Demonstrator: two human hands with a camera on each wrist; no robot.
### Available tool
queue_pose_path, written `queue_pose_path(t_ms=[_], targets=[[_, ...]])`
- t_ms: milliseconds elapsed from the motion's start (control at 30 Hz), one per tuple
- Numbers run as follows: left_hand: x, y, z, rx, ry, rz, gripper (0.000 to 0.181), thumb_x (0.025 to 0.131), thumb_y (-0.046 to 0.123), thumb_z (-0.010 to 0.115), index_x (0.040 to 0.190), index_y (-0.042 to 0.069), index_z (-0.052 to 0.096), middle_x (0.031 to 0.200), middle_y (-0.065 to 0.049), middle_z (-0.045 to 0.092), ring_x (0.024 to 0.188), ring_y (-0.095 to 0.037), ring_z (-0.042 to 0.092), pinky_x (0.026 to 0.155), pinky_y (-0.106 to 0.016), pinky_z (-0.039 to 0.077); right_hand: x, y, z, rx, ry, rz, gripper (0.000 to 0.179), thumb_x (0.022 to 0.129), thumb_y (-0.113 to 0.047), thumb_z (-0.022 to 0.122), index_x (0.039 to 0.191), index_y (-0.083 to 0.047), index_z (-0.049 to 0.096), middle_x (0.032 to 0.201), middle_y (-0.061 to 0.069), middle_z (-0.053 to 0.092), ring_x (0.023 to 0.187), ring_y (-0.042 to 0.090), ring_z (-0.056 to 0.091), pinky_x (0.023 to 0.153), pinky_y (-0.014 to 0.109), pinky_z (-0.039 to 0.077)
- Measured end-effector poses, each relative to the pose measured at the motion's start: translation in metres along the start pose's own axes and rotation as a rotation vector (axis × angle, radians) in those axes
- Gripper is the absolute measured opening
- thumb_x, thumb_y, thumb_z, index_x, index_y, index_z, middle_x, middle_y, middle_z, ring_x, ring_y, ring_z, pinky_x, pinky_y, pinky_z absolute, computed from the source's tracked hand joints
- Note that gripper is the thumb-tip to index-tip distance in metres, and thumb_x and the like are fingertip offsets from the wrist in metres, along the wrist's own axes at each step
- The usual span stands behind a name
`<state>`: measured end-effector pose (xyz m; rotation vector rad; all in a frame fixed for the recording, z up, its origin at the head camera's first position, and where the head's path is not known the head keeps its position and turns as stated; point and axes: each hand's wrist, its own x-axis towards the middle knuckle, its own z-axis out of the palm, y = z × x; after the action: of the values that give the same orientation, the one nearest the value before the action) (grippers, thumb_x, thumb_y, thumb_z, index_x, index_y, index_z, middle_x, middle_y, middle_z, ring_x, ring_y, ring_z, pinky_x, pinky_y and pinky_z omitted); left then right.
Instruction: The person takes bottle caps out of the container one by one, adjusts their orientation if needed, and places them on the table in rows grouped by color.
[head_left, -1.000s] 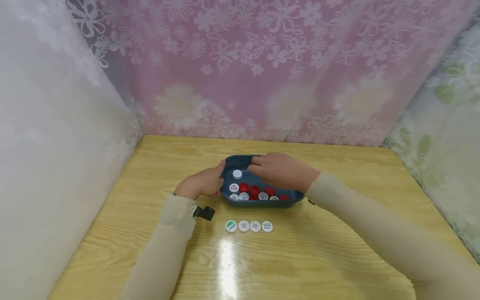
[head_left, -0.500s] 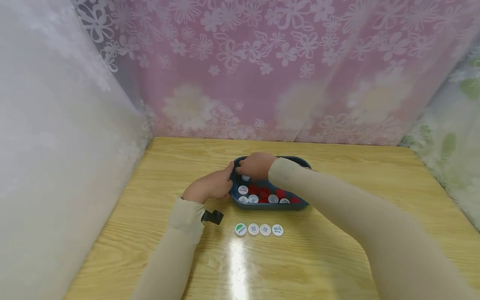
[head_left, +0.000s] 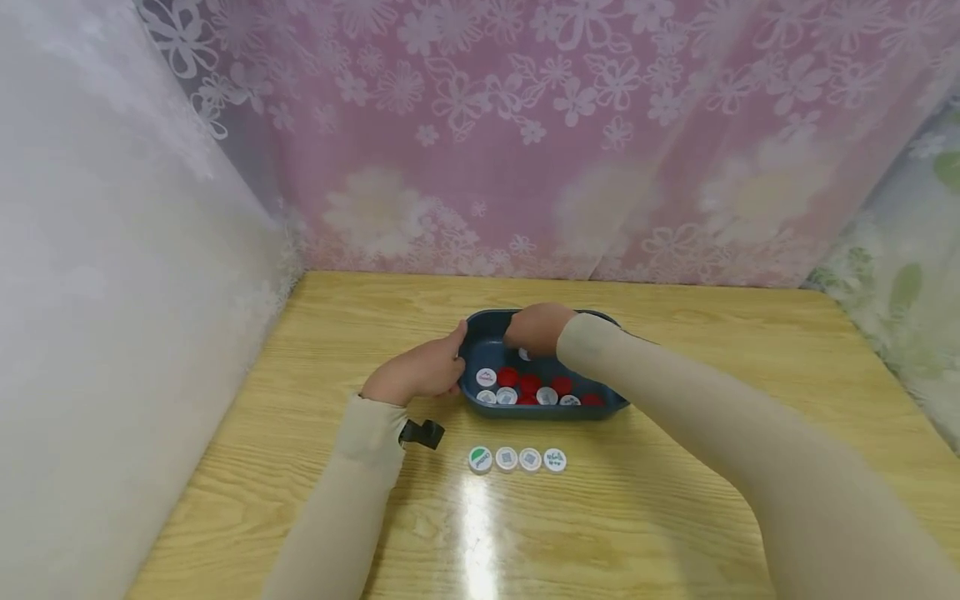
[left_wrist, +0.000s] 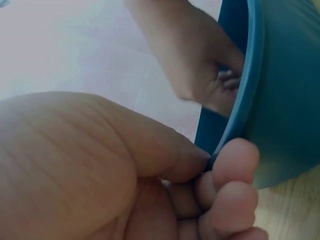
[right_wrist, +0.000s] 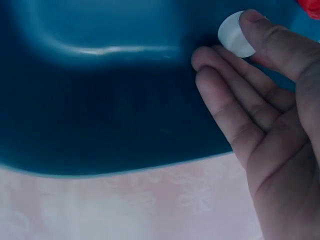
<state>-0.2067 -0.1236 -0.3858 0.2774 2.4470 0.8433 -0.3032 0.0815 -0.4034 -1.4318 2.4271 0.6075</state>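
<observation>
A dark blue tray (head_left: 487, 412) stands on the table and holds several bottle caps, white printed ones and red ones (head_left: 529, 384). My left hand (head_left: 420, 367) grips the tray's left end; in the left wrist view its thumb and fingers (left_wrist: 235, 160) pinch the rim. Inside the tray, my right hand (head_left: 543, 327) pinches a white bottle cap (right_wrist: 235, 36) between thumb and fingers. That hand mostly covers the cap in the head view. Red and white caps lie along the tray's near side, including a white one with pink print (head_left: 486, 377).
In front of the tray, several white caps lie in a row on the wooden table (head_left: 360, 308), the leftmost a green-and-white cap (head_left: 480, 459). A pink flowered curtain (head_left: 465, 167) hangs behind the table, and pale sheets (head_left: 135, 292) hang at both sides.
My right hand reached left to the white cap at the tray's left end, took hold of it, and has moved back right with it. My left hand still grips the rim.
</observation>
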Motion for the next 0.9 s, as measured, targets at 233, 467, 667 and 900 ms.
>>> queue_pose_path(t_ms=[233, 467, 667, 900], targets=[[0.0, 0.001, 0.002, -0.013, -0.021, -0.011, 0.07, 0.111, 0.015, 0.036, 0.166, 0.016, -0.007, 0.081, -0.02, 0.067, 0.053, -0.017, 0.044, 0.066, -0.033, 0.039, -0.021, -0.005, 0.001, 0.108, 0.011, 0.081, 0.022, 0.093, -0.014, 0.08, 0.114, -0.014, 0.078, 0.101, 0.003, 0.076, 0.092, 0.02, 0.071, 0.088, 0.039, 0.059], [0.001, -0.002, 0.004, -0.013, -0.021, 0.008, 0.069, 0.112, 0.017, 0.034, 0.167, 0.014, -0.008, 0.076, -0.015, 0.063, 0.055, -0.016, 0.044, 0.064, -0.031, 0.038, -0.024, -0.004, 0.004, 0.189, 0.022, 0.088, 0.018, 0.092, -0.015, 0.08, 0.11, -0.012, 0.079, 0.097, 0.002, 0.076, 0.086, 0.018, 0.071, 0.084, 0.036, 0.059], [0.0, 0.001, 0.004, -0.009, -0.048, 0.015, 0.068, 0.113, 0.018, 0.033, 0.166, 0.014, -0.01, 0.073, -0.013, 0.061, 0.053, -0.016, 0.041, 0.064, -0.031, 0.037, -0.025, 0.002, 0.013, 0.282, 0.021, 0.107, 0.022, 0.092, -0.017, 0.08, 0.114, -0.012, 0.079, 0.107, 0.002, 0.077, 0.097, 0.019, 0.072, 0.089, 0.037, 0.058], [0.0, 0.001, 0.003, 0.024, -0.051, 0.034, 0.068, 0.113, 0.017, 0.032, 0.165, 0.011, -0.011, 0.069, -0.007, 0.058, 0.054, -0.015, 0.043, 0.063, -0.03, 0.038, -0.022, 0.001, 0.011, 0.308, 0.003, 0.141, 0.024, 0.091, -0.018, 0.081, 0.114, -0.012, 0.079, 0.108, 0.003, 0.076, 0.098, 0.021, 0.071, 0.089, 0.039, 0.058]])
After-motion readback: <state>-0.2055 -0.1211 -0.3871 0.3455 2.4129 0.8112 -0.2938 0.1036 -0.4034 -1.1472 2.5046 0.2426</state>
